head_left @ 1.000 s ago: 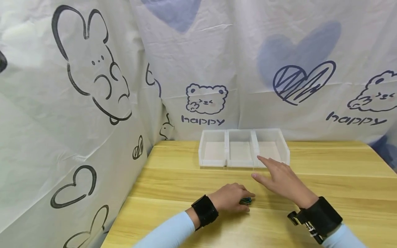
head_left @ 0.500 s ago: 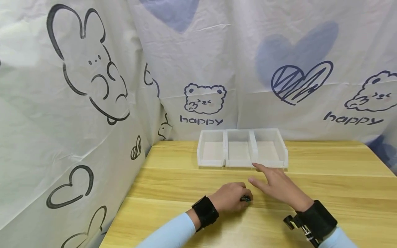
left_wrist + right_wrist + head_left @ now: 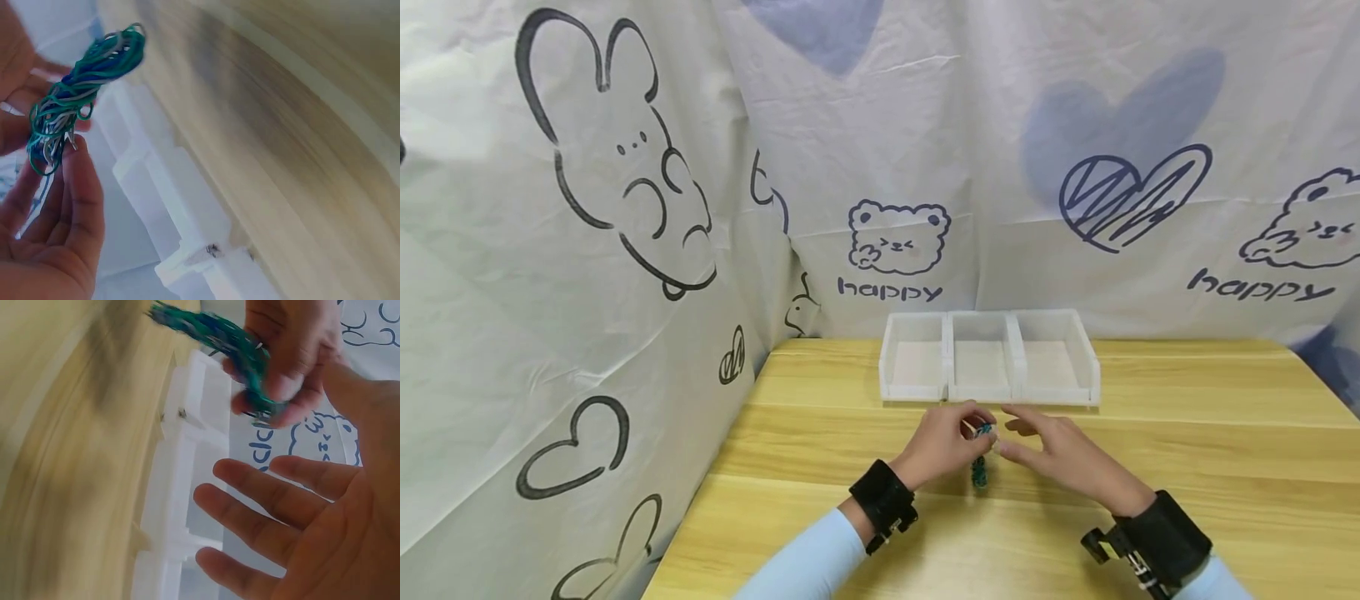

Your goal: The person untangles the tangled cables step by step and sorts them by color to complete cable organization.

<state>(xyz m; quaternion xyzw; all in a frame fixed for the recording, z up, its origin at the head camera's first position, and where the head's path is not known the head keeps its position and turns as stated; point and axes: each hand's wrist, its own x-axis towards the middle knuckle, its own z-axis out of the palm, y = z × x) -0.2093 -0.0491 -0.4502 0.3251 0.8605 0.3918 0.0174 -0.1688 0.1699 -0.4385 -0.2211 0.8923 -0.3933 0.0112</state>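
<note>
A bundle of thin green, blue and white wire (image 3: 979, 472) hangs above the table, its lower end pointing down. My left hand (image 3: 942, 446) pinches its upper end between thumb and fingers; the left wrist view shows the looped wire bundle (image 3: 87, 84) with small loose ends sticking out by the thumb. Just to the right is my right hand (image 3: 1071, 454), its thumb close to the bundle's top. In the right wrist view, that right hand (image 3: 300, 519) has its fingers spread with nothing held, apart from the wire.
A white tray with three compartments (image 3: 988, 393) stands at the back of the wooden table (image 3: 1210, 467), just beyond the hands. White printed cloth (image 3: 992, 150) hangs behind it and along the left side. Both wrists wear black bands.
My left hand has raised the wire bundle from the table and moved it forward, turning it so it hangs down. My right hand has drawn closer to it, slightly lower.
</note>
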